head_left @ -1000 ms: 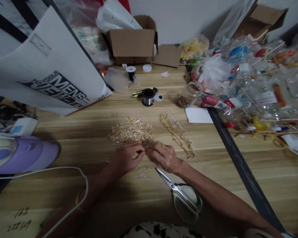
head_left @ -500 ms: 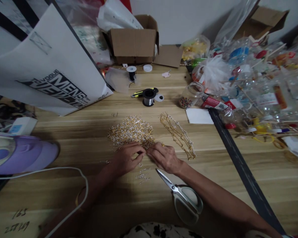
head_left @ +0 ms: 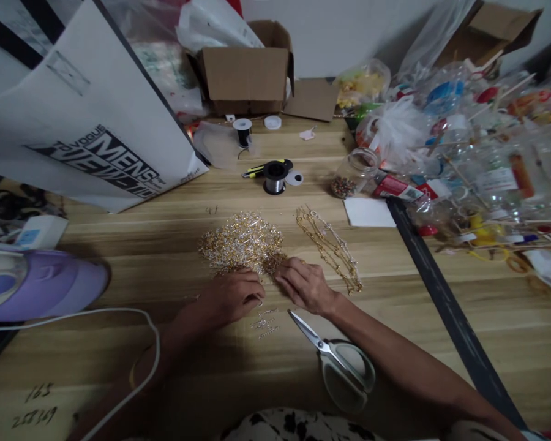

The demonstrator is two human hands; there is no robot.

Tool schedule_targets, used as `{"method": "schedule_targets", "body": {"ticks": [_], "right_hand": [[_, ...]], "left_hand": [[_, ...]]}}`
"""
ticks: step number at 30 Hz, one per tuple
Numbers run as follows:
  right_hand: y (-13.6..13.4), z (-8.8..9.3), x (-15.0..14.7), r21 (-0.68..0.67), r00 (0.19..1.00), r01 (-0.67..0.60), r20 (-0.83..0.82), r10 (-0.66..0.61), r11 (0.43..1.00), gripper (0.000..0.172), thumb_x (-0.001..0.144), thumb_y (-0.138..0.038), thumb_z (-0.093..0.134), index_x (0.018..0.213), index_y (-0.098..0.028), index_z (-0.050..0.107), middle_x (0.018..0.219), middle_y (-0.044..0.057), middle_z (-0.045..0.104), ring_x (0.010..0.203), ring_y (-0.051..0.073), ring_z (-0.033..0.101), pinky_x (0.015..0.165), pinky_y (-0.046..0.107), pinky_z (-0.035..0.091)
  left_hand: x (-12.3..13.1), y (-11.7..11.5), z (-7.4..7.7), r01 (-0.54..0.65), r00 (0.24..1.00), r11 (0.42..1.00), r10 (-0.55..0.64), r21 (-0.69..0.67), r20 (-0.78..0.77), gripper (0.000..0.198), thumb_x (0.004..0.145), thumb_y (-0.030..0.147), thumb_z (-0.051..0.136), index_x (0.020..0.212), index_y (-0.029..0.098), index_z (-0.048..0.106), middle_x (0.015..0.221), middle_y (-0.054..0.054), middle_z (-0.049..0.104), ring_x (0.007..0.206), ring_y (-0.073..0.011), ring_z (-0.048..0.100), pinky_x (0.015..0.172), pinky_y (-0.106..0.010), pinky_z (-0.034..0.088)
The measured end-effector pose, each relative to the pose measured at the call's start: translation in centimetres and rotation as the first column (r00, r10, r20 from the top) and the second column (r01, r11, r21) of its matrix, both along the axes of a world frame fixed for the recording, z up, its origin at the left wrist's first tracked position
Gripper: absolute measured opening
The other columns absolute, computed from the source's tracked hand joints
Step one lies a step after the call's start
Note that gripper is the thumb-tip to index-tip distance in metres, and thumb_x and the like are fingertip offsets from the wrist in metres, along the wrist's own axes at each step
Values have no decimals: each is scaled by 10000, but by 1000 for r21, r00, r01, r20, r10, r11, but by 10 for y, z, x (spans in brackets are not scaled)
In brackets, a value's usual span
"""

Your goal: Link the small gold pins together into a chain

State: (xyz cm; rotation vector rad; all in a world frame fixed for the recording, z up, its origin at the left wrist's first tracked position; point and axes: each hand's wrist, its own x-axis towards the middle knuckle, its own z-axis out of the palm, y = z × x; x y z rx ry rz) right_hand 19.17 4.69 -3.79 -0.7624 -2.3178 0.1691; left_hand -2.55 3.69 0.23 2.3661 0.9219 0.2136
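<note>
A heap of small gold and silver jewellery pieces (head_left: pixel 243 239) lies in the middle of the wooden table. At its lower edge, my left hand (head_left: pixel 232 295) is closed with fingers curled down; a small ring (head_left: pixel 260 303) shows by its fingertips. My right hand (head_left: pixel 307 285) is closed too, fingers pressed together at the heap's lower right edge. Whatever either hand pinches is hidden or too small to make out. Several short silver chain pieces (head_left: pixel 265 323) lie below my hands. To the right are gold and silver chains (head_left: pixel 330 251). Scissors (head_left: pixel 337 361) rest beside my right forearm.
Behind the heap stand a wire spool (head_left: pixel 274 179), a yellow cutter knife (head_left: pixel 256 171) and a thread spool (head_left: pixel 242 133). A jar of beads (head_left: pixel 351 174) is at the back right, near piled plastic bottles (head_left: pixel 487 159). A white cable (head_left: pixel 156 349) crosses my left forearm.
My hands have drawn apart, leaving a wider gap between their fingertips. The left has moved slightly left and its fingers have turned downward. The right remains by the heap's edge.
</note>
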Motion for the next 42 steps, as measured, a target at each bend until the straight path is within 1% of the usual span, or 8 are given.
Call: {"method": "schedule_targets", "body": {"ticks": [5,11,19,22,25,31,35,42], "right_hand": [[0,1,0,17,1000,7,-8,-7,1000,91,904,-153,489,950,-138,566,859,66,637,777,138,581,624,233,436],[0,0,-1,4,1000,-6,-6,6,1000,88,903,-153,489,947,-142,564,864,62,632,776,138,573,619,233,431],[0,-1,-1,3,1000,-24,-11,24,1000,81,905,-150,487,941,-142,560,851,55,627,768,133,567,615,231,424],[-1,-2,-1,-4,999,-45,-11,45,999,84,902,-147,490,954,-142,557,875,62,628,794,138,570,618,233,421],[-2,-2,-2,-19,998,-57,-15,57,998,87,904,-157,489,950,-142,562,884,65,631,798,142,573,613,237,418],[-7,4,-5,-32,996,-81,-26,80,996,120,919,-173,458,902,-142,572,855,66,630,762,145,570,597,242,420],[-7,5,-6,-32,996,-93,-15,93,995,112,918,-172,461,896,-142,567,837,60,622,729,139,560,602,243,420],[-7,5,-7,-44,991,-126,34,128,991,132,933,-181,435,962,-141,557,866,63,608,747,131,566,637,240,432]], "left_hand": [[3,-2,5,42,991,999,-39,19,-126,180,880,193,495,745,161,610,797,-26,600,783,-158,507,741,-276,369],[6,-5,7,80,984,994,-67,76,-164,191,884,185,488,725,159,589,778,-32,589,776,-167,495,729,-281,358],[8,-5,8,64,992,997,-59,45,-112,201,880,151,456,719,159,576,770,-26,585,736,-153,499,698,-265,367],[4,-2,1,-31,999,999,30,-42,-24,163,838,147,493,712,162,594,732,-14,601,709,-141,520,684,-250,385],[1,2,-8,-176,977,968,194,-179,89,112,782,172,542,709,154,624,675,-6,616,628,-120,530,609,-222,399],[1,5,-18,-328,840,778,499,-536,211,104,712,224,617,704,121,634,618,-9,651,570,-112,581,552,-201,443],[0,6,-21,-319,807,734,542,-600,234,92,680,219,654,690,128,638,605,-3,662,566,-112,598,544,-197,458],[0,7,-15,-314,805,763,529,-565,267,127,678,246,674,686,120,667,647,-25,680,601,-119,606,561,-201,470]]}}
